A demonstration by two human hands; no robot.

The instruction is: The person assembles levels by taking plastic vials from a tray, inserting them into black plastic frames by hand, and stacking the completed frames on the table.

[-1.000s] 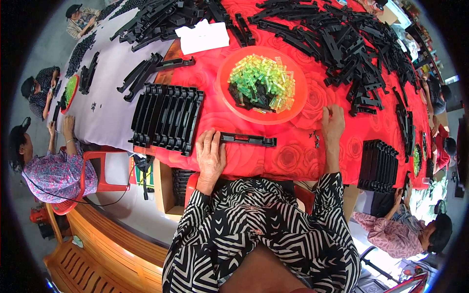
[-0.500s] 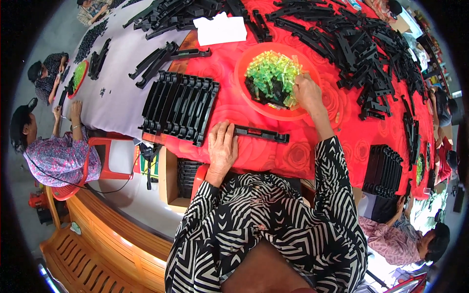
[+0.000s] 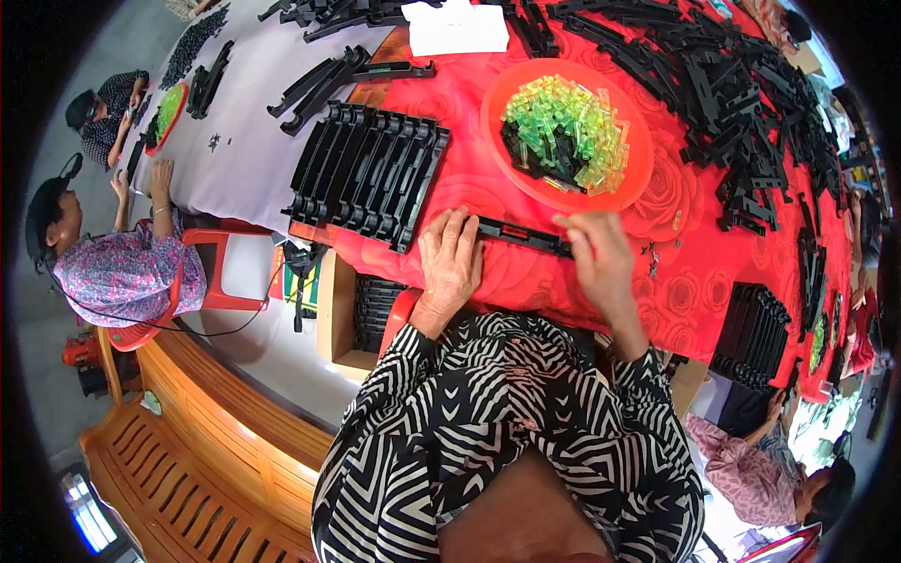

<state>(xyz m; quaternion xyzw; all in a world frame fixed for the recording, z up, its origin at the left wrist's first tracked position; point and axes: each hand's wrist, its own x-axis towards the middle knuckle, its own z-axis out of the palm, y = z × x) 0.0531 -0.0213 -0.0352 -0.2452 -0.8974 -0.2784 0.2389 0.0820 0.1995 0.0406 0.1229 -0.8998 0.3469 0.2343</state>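
My left hand (image 3: 452, 263) grips the left end of a long black plastic part (image 3: 521, 235) lying near the table's front edge. A small reddish slot shows in the part's middle. My right hand (image 3: 603, 263) is at the part's right end with fingers curled together; whatever they may pinch is too small to make out. Beyond it stands a red bowl (image 3: 638, 174) with small translucent yellow-green pieces (image 3: 563, 127) and small black pieces (image 3: 537, 164). Left of the bowl, several similar black parts lie side by side in a row (image 3: 371, 174).
A big heap of black parts (image 3: 723, 113) covers the far right, beside a further stack (image 3: 751, 333). White paper (image 3: 457, 28) lies at the back. An open carton (image 3: 335, 310) stands below the table edge at left. People work at both sides, one seated on a red chair (image 3: 216, 272).
My right hand has left the bowl and come down toward me to the right end of the black part. My left hand stays on its left end. The whole view has shifted slightly.
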